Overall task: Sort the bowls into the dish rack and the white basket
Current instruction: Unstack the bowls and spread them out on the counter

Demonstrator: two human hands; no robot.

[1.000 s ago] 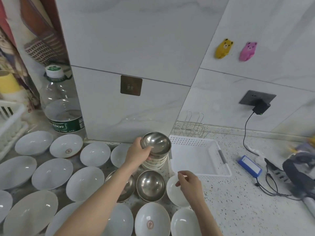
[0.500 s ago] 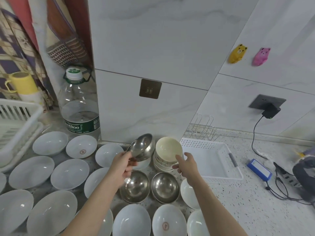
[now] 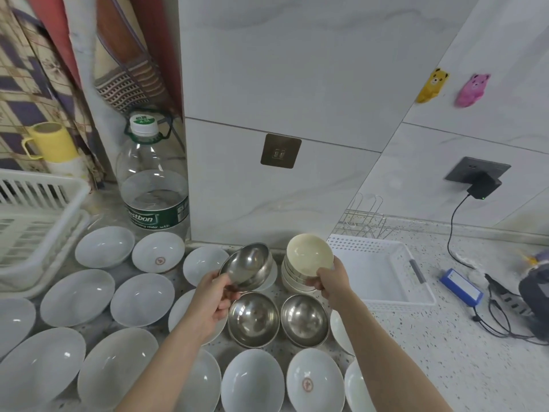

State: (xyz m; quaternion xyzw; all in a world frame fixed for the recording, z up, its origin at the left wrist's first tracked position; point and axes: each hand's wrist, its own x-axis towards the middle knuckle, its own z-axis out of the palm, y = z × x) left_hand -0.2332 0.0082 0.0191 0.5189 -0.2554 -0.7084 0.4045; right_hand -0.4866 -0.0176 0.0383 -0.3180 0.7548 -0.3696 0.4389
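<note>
Left hand point(image 3: 218, 295) pinching steel bowl point(image 3: 248, 267) by its near rim, tilted, lifted above the counter bowls. Right hand point(image 3: 329, 279) curled round cream bowl point(image 3: 309, 255) at its right rim, atop the stack point(image 3: 294, 282), just beside white basket point(image 3: 416, 288). Steel: probably light, stiff, slick, unbreakable. Cream: likely ceramic, heavier, chippable; best gripped at the rim, thumb inside.
</note>
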